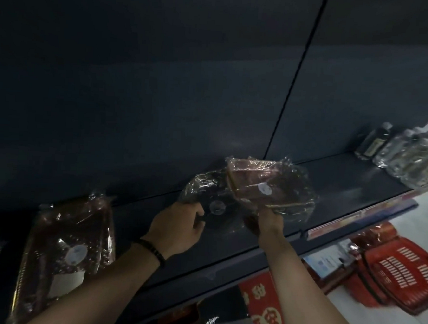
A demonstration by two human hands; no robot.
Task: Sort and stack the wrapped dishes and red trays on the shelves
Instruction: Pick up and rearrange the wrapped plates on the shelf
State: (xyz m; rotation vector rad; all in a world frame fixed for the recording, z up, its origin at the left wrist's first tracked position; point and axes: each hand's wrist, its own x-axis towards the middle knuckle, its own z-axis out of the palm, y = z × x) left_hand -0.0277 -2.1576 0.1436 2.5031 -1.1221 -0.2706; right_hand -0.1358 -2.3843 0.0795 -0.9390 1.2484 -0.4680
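Note:
A dark round dish wrapped in clear film (215, 207) sits on the dark shelf (344, 180) at the centre. My left hand (179, 227) grips its near left edge. My right hand (270, 221) holds the near edge of a reddish-brown wrapped tray (264, 185), tilted and lifted above the shelf, overlapping the round dish on its right. A white sticker shows on each wrap. At the left, a stack of wrapped red trays (67, 250) leans on the same shelf.
Bottles in clear wrap (409, 153) stand at the shelf's far right end. Red plastic baskets (399, 271) lie on the floor below right. A red printed sign (264, 312) hangs under the shelf edge. A dark back panel (162, 83) rises behind the shelf.

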